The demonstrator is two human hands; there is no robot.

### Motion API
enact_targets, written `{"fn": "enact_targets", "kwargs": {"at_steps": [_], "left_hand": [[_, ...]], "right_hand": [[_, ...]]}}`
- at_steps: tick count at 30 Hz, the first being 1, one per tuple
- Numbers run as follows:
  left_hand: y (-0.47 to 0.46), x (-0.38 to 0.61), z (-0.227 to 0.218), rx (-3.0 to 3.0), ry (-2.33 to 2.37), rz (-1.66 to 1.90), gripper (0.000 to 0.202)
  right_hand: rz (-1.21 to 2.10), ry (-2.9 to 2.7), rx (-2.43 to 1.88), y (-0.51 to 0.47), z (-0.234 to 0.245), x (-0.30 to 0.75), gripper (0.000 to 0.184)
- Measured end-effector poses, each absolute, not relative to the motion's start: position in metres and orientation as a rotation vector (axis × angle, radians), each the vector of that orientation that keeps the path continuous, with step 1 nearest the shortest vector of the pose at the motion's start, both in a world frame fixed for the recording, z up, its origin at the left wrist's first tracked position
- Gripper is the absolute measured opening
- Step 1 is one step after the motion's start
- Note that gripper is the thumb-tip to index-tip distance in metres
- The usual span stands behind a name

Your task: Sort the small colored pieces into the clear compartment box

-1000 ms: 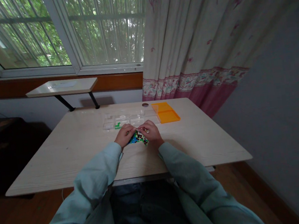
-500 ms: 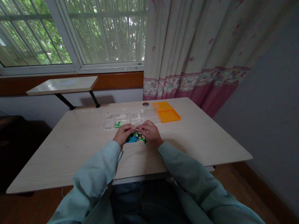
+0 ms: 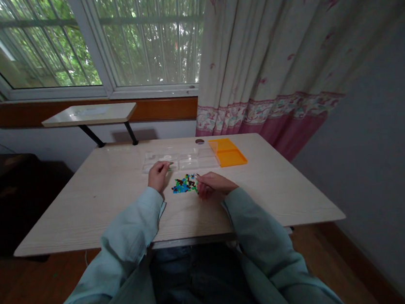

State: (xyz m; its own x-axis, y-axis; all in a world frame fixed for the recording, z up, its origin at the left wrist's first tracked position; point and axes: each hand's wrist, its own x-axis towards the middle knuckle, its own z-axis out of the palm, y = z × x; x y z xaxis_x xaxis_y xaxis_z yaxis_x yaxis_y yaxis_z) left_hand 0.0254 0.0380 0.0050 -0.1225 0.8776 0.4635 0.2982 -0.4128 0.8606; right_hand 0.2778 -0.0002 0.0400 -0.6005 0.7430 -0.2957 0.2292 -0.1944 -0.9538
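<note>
A loose pile of small blue, green, dark brown and pale pieces [image 3: 183,185] lies on the desk in front of me. My left hand [image 3: 157,176] is left of the pile, its thumb and fingertips pinched over the near edge of a clear plastic divided box [image 3: 188,163]. Whatever those fingertips hold is too small to name. My right hand [image 3: 216,183] rests at the pile's right edge, fingers curled and thumb against forefinger. Its fingertips touch or hover at the pieces; I cannot make out what is between them.
An orange plastic case or lid [image 3: 231,157] lies just right of the clear box. A raised shelf [image 3: 90,115] on black legs stands at the desk's back left. The wooden desk [image 3: 113,201] ends at the window wall and a flowered curtain [image 3: 251,68].
My hands were together above the pile and have parted. The left has moved forward to the clear box, the right slightly right and down beside the pile. More of the pile shows.
</note>
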Motion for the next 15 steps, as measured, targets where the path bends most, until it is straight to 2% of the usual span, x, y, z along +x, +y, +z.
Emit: {"fn": "enact_targets", "kwargs": {"at_steps": [3,7,12,15], "left_hand": [[0.038,0.025,0.006,1.688,1.312,1.565,0.032],[0.038,0.027,0.005,1.717,1.31,1.555,0.03],[0.037,0.027,0.007,1.692,1.319,1.561,0.032],[0.036,0.027,0.006,1.677,1.313,1.571,0.031]], "right_hand": [[1.918,-1.653,-1.131,0.0,0.037,0.277,0.053],[1.806,-1.498,-1.139,0.006,0.03,0.268,0.044],[1.712,-1.474,-1.14,0.008,0.029,0.263,0.046],[1.818,-1.489,-1.058,0.001,0.03,0.258,0.047]]}}
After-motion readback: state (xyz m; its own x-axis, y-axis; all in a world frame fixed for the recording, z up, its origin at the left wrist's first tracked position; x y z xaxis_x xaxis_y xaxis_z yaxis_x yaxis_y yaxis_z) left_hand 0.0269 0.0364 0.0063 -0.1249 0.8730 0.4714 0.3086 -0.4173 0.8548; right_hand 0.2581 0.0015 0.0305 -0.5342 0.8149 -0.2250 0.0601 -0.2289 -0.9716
